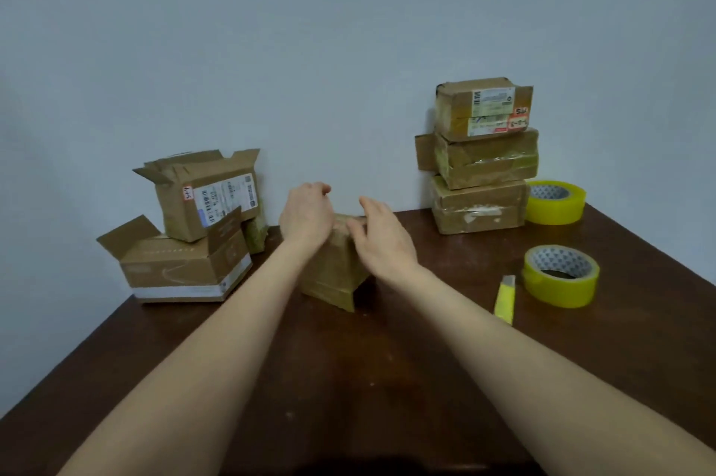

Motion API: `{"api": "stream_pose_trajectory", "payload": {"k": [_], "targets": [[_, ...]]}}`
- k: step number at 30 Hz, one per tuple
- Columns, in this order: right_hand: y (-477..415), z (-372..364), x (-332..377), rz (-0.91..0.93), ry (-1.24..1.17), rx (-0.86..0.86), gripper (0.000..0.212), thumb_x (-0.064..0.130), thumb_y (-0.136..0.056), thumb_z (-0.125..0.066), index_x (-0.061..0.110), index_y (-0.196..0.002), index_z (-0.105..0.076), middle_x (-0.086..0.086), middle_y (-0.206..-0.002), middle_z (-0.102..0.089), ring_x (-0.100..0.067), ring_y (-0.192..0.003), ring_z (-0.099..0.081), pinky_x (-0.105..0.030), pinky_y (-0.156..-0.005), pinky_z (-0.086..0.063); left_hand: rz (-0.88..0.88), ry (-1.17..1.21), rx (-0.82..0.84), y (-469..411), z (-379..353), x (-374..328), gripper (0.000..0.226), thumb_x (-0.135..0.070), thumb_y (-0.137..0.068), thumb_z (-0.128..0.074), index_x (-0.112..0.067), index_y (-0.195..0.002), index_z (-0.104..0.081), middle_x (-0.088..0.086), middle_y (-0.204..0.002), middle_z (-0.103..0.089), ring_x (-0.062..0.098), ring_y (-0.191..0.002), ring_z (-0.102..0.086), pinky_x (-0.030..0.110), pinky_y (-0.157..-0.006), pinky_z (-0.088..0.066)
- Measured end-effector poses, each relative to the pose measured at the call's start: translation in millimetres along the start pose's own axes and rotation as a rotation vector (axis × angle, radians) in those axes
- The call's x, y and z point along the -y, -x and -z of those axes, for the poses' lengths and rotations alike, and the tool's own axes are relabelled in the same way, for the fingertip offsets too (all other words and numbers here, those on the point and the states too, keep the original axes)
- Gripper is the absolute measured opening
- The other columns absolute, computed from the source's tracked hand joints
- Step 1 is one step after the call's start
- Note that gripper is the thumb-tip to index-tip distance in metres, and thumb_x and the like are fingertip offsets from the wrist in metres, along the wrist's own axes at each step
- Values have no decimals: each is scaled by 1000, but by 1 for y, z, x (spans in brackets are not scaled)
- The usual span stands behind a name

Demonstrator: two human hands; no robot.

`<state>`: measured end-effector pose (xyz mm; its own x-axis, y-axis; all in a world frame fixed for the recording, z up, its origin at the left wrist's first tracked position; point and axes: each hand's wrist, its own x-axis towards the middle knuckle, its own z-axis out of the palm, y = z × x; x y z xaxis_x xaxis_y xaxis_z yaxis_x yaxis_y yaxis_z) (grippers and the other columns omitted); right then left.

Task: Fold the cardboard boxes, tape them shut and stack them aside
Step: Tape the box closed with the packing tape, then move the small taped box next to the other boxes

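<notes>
While the right hand point(381, 239) lies straight-fingered on the box point(333, 270) near the far bench point(387, 378) edge, the left hand point(306, 216) grip cannot be told.

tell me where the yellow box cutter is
In the head view the yellow box cutter lies on the table at the right, just left of the nearer tape roll.

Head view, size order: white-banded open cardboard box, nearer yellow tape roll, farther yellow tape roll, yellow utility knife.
white-banded open cardboard box
nearer yellow tape roll, farther roll: alike, distance-dependent
yellow utility knife
</notes>
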<state>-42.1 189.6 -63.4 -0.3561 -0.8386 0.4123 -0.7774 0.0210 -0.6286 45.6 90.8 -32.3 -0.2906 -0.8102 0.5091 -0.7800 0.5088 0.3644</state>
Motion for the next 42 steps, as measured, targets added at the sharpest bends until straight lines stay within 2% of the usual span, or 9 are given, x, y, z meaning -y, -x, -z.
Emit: {"api": "stream_pose_trajectory", "payload": {"k": [5,8,11,15,22,28,36,39,42], "targets": [[-21,-49,25,-58,79,127,59,38,-103,-26,5,-152,-17,-8,-161,-5,-23,-149,4,-37,-121,-4,164,39,315,-23,-10,60,49,-39,-99,-37,-11,-139,-44,14,-140,-50,33,-126,-47,39,-101,-38],[-27,-60,16,-180,-29,92,60,35,-104,-28,4,-152,-11,-6,-161,8,-24,-147,13,-40,-121,-7,143,47,347,-27,-18,63,50,-44,-98,-37,-7,-125,-57,16,-128,-58,34,-116,-54,35,-91,-41],[-36,-59,9,-344,-239,52,64,33,-103,-31,7,-153,0,-7,-161,12,-27,-148,2,-42,-118,-14,193,86,389,-29,-23,65,60,-51,-96,-39,0,-119,-60,19,-123,-60,34,-111,-56,35,-88,-43],[-44,-57,2,-526,-453,53,71,37,-101,-36,9,-152,4,-14,-160,-7,-33,-145,-19,-44,-116,-23,321,285,394,-22,-26,70,67,-56,-91,-47,1,-128,-53,17,-127,-56,32,-113,-55,35,-89,-47],[-39,-40,-1,-572,-366,137,53,39,-102,-31,-3,-130,-47,-19,-129,-53,-33,-114,-52,-42,-97,-44,438,423,253,1,-18,70,50,-44,-98,-37,0,-106,-60,16,-104,-63,25,-87,-57,31,-68,-42],[-34,-32,3,-484,-473,65,58,49,-88,-57,11,-131,-49,-9,-125,-59,-28,-111,-57,-38,-93,-48,411,791,129,33,-16,52,53,-51,-84,-55,-12,-119,-61,5,-110,-67,21,-101,-63,41,-92,-52],[0,-23,-39,-459,-325,28,28,26,-97,-52,15,-120,-64,-7,-117,-65,-26,-108,-59,-35,-92,-47,383,764,73,70,-38,47,42,-23,-101,-40,-18,-143,-42,1,-137,-53,17,-127,-48,42,-107,-40],[4,-19,-51,-464,-268,124,29,34,-96,-52,13,-108,-67,-6,-107,-67,-24,-100,-61,-36,-89,-51,434,726,188,66,-39,48,53,-48,-97,-35,-14,-137,-45,-1,-132,-54,20,-120,-51,41,-104,-42],[-2,-15,-45,-524,-328,151,59,65,-86,-47,9,-101,-63,-4,-102,-63,-26,-97,-61,-39,-85,-53,579,775,310,61,-42,52,68,-66,-87,-39,-11,-124,-58,4,-118,-64,22,-105,-61,37,-93,-49]]}}
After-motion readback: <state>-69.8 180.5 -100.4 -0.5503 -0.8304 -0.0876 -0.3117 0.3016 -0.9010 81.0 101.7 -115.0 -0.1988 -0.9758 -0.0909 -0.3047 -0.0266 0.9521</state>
